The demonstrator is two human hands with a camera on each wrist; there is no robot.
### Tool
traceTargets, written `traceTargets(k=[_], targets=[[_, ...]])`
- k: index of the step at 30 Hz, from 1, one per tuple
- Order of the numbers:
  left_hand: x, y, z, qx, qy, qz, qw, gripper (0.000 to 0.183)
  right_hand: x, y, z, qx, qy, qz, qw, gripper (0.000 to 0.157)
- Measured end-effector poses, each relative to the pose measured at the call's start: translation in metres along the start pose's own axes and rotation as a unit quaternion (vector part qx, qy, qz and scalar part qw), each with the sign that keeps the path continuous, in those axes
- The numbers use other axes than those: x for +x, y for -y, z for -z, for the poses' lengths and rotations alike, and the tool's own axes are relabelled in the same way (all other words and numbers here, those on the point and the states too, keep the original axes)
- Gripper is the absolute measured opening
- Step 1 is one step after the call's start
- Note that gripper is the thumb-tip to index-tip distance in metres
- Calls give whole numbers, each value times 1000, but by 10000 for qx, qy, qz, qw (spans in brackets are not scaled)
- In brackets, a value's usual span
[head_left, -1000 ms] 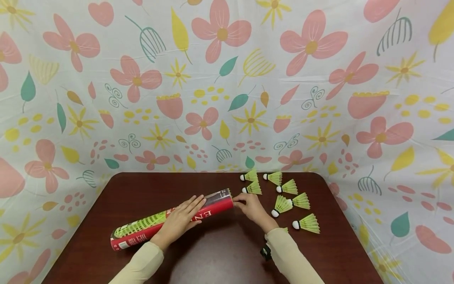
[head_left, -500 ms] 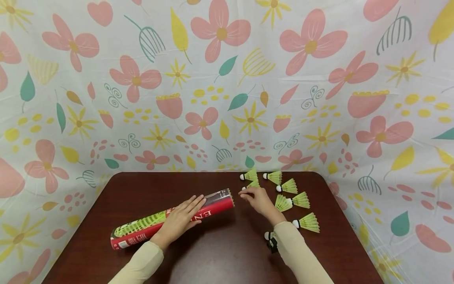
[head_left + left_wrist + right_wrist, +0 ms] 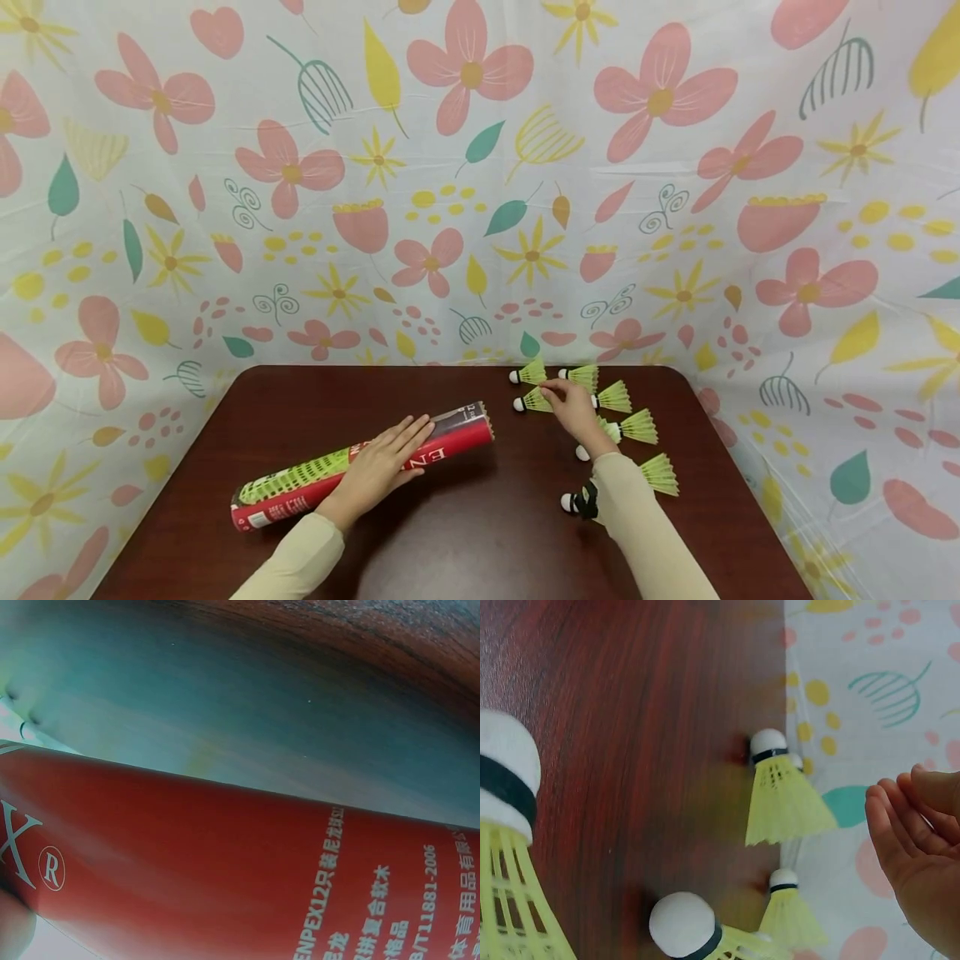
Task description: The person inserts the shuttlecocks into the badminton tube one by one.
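Note:
A red badminton shuttlecock tube (image 3: 457, 438) lies slanted on the table, its right end pointing toward the shuttlecocks. Over its middle rests my left hand (image 3: 375, 469), fingers straight along the top and thumb on the near side. The left wrist view is filled by the tube's printed red wall (image 3: 172, 862). My right hand (image 3: 576, 410) is at the back right, fingertips right at the skirt of a yellow shuttlecock (image 3: 529, 402) with a white cork. In the right wrist view my right hand (image 3: 922, 847) is loosely curled, with nothing between its fingers.
Several more yellow shuttlecocks lie around the right hand, among them one at the back (image 3: 532, 371) and one at the right (image 3: 660, 475). Another shuttlecock (image 3: 567, 502) lies beside the right forearm and the black wrist camera. A floral cloth (image 3: 480, 275) hangs behind the brown table (image 3: 450, 533).
My right hand has drawn away from the tube's right end and moved right and back to the shuttlecocks. My left hand and the tube have stayed in place.

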State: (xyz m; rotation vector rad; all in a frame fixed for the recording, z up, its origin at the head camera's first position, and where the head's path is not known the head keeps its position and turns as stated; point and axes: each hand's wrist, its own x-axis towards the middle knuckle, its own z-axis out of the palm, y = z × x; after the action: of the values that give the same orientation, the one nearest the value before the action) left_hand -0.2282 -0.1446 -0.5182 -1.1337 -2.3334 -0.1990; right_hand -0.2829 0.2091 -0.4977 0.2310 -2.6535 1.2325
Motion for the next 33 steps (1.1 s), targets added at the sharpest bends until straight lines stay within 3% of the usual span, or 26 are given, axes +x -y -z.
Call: traceTargets(k=[4,10,18,24,33], targets=[[-2,1,-2,-9,7,19,10000,73,5,-11,0,115,-122,-176,9997,25],[-2,1,-5,-2,-14,39,10000,81,5,-21,-1,316,-183,-513,9980,28],[-3,1,-6,-57,-44,-9,10000,66,4,-29,-10,410,97,-1297,9907,34],[-3,1,-7,-55,-72,-26,10000,65,1,-35,-18,268,68,-1245,9918,32],[-3,0,-9,-58,-2,16,10000,82,0,-40,-28,-162,-253,-1224,9920,20]])
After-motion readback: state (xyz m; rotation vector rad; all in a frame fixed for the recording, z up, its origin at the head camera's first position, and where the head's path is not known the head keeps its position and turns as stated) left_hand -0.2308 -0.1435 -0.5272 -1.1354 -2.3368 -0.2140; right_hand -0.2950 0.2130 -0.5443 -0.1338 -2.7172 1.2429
